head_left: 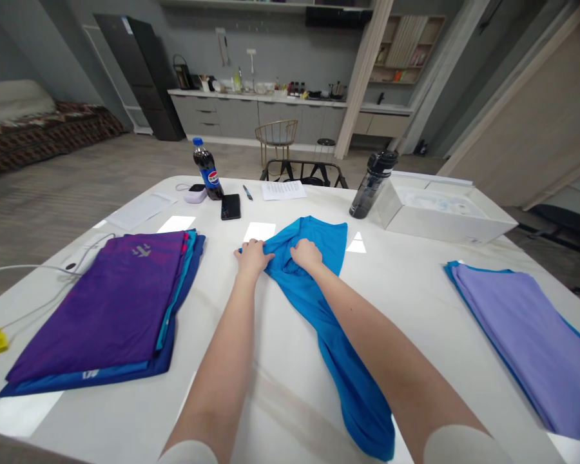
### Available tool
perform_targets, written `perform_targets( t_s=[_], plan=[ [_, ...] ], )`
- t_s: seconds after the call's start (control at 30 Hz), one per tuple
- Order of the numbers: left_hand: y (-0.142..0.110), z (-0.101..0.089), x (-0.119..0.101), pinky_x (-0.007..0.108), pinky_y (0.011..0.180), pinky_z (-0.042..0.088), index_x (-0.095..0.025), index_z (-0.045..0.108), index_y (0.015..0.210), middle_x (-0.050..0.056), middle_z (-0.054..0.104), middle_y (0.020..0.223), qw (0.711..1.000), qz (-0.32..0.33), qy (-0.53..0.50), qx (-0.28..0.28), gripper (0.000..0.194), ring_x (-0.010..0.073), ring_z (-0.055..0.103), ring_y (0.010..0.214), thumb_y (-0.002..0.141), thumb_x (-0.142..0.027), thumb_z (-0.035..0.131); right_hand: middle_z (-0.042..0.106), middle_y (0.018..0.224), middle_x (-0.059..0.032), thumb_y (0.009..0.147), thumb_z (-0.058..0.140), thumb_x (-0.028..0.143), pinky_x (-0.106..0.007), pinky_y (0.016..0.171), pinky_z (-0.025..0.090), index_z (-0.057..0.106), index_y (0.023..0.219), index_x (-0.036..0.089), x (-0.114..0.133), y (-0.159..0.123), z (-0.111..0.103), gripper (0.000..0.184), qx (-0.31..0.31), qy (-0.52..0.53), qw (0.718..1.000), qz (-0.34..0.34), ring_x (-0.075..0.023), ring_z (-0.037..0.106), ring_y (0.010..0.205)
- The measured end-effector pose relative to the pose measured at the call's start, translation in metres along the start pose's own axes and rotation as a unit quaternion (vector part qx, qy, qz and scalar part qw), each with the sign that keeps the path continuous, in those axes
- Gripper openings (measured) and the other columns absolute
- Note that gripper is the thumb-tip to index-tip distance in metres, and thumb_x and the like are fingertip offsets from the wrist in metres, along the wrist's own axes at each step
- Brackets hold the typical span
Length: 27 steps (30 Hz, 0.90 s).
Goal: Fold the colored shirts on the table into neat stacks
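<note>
A bright blue garment (326, 322) lies rumpled across the middle of the table, one long part trailing toward the front edge under my right forearm. At its far left end my left hand (252, 259) is closed on the cloth, thumb toward the right, with a bit of blue poking out past the fingers. Curled into a fist, my right hand (307, 255) grips bunched fabric near the wide upper part. Its fingertips are hidden in the folds. Whether the garment is a shirt or trousers I cannot tell.
Folded clothes with a purple shirt (111, 303) on top lie left; a folded lilac garment (531, 335) lies right on blue cloth. Farther back are a cola bottle (207, 169), phone (231, 207), pen (247, 192), papers (283, 190), dark water bottle (371, 187) and white box (435, 222).
</note>
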<state>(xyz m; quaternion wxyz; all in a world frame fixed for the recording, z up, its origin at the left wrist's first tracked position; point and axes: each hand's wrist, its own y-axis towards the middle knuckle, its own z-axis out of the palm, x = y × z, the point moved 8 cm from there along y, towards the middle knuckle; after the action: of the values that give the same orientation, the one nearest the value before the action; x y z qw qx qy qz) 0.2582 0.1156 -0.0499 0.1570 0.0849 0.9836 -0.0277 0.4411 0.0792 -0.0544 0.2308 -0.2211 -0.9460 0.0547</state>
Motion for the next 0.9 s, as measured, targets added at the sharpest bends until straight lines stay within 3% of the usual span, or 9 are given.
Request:
perform_targets(
  t_s=[0.1,0.17,0.23,0.33,0.4,0.47,0.57,0.73,0.9],
  plan=[
    [0.003,-0.006,0.004,0.054,0.107,0.037,-0.023,0.07,0.11,0.012,0.07,0.12,0.999,-0.016,-0.025,-0.04,0.025,0.0324,0.059,0.121,0.093,-0.035,0.057,0.075,0.103,-0.0126,0.094,0.053,0.035,-0.034,0.081,0.05,0.071,0.101,0.02,-0.026,-0.002,-0.025,0.024,-0.043,0.026,0.998,-0.037,-0.0289,0.069,0.1],
    [0.005,-0.013,0.011,0.05,0.104,0.04,-0.022,0.07,0.107,0.012,0.074,0.106,0.993,-0.047,-0.071,-0.084,0.026,0.0308,0.064,0.112,0.097,-0.035,0.05,0.074,0.091,-0.0098,0.094,0.052,0.037,-0.032,0.078,0.048,0.069,0.095,0.02,-0.063,-0.004,-0.057,0.024,-0.085,0.035,0.994,-0.055,-0.0265,0.068,0.093],
    [0.008,-0.019,0.024,0.046,0.099,0.045,-0.022,0.07,0.106,0.011,0.074,0.1,0.977,-0.086,-0.142,-0.132,0.028,0.0302,0.067,0.106,0.098,-0.038,0.048,0.073,0.084,-0.0077,0.093,0.052,0.04,-0.03,0.073,0.046,0.067,0.091,0.019,-0.12,-0.007,-0.091,0.026,-0.112,0.061,0.991,-0.041,-0.0239,0.066,0.084],
    [0.014,-0.021,0.054,0.041,0.095,0.049,-0.021,0.07,0.102,0.01,0.074,0.1,0.935,-0.143,-0.256,-0.197,0.026,0.0285,0.067,0.103,0.095,-0.039,0.053,0.072,0.084,-0.0081,0.092,0.053,0.043,-0.03,0.07,0.044,0.066,0.088,0.018,-0.224,-0.012,-0.134,0.028,-0.151,0.071,0.985,0.045,-0.0223,0.064,0.078],
    [0.019,-0.017,0.074,0.039,0.095,0.05,-0.02,0.07,0.1,0.009,0.073,0.097,0.903,-0.18,-0.316,-0.23,0.024,0.0265,0.067,0.099,0.092,-0.038,0.057,0.072,0.088,-0.0098,0.091,0.053,0.04,-0.03,0.07,0.045,0.066,0.091,0.017,-0.284,-0.018,-0.151,0.026,-0.181,0.036,0.976,0.112,-0.0228,0.065,0.08],
    [0.022,-0.012,0.09,0.039,0.094,0.051,-0.019,0.071,0.1,0.007,0.071,0.093,0.875,-0.21,-0.354,-0.253,0.023,0.0247,0.066,0.094,0.089,-0.037,0.061,0.072,0.091,-0.0112,0.092,0.053,0.038,-0.032,0.073,0.047,0.066,0.095,0.017,-0.324,-0.021,-0.156,0.025,-0.185,-0.004,0.97,0.158,-0.0243,0.066,0.083],
    [0.019,-0.013,0.102,0.039,0.096,0.051,-0.018,0.069,0.105,0.006,0.069,0.095,0.851,-0.227,-0.371,-0.294,0.022,0.0234,0.066,0.095,0.086,-0.029,0.063,0.073,0.098,-0.0161,0.094,0.05,0.04,-0.036,0.08,0.05,0.067,0.103,0.017,-0.348,-0.025,-0.15,0.03,-0.172,-0.046,0.961,0.209,-0.0288,0.069,0.095],
    [0.008,-0.031,0.101,0.04,0.102,0.047,-0.018,0.066,0.104,0.006,0.068,0.099,0.846,-0.189,-0.345,-0.361,0.021,0.0229,0.065,0.102,0.087,-0.014,0.055,0.066,0.119,-0.0281,0.095,0.045,0.037,-0.05,0.091,0.052,0.064,0.124,0.009,-0.353,-0.039,-0.154,0.044,-0.2,-0.076,0.932,0.292,-0.0382,0.066,0.112],
    [0.005,-0.041,0.104,0.04,0.104,0.047,-0.015,0.064,0.108,0.01,0.068,0.106,0.857,-0.208,-0.32,-0.346,0.022,0.0237,0.064,0.107,0.088,-0.015,0.055,0.066,0.115,-0.0322,0.094,0.046,0.038,-0.056,0.089,0.051,0.062,0.129,0.006,-0.373,-0.053,-0.159,0.05,-0.204,-0.068,0.931,0.296,-0.0438,0.066,0.11]
  ],
)
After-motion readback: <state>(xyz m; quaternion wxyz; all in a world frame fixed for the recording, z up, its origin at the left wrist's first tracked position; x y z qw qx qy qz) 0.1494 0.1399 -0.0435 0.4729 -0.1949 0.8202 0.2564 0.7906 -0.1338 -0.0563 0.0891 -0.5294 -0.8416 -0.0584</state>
